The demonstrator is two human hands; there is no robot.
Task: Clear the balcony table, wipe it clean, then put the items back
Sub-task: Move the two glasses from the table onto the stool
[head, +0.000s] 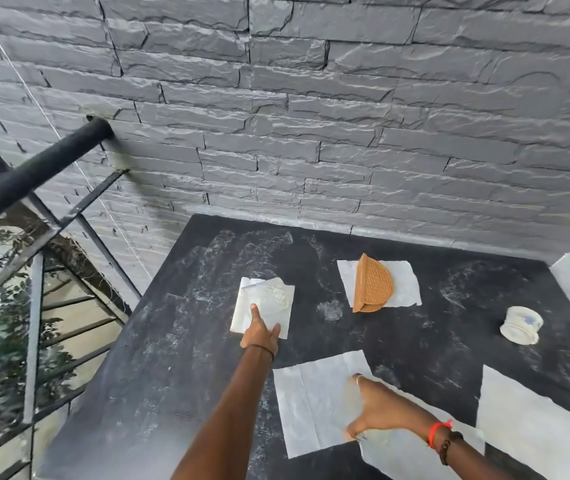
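Folded napkins (263, 308): light, limp, easily torn; far left of the table (145, 341); slide fingers under an edge.
Left hand (261, 332): your fingers spread flat on that stack.
Right hand (377, 410): open, pressing a loose paper sheet (311, 403).
Surface: dark, chalk-smeared top against a grey stone wall (311, 116), railing (34, 174) at left.

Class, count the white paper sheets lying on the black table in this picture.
5, perhaps more beyond the frame: one under the left hand, one under the brown holder, one under the right hand, one beneath that, one at the right edge.
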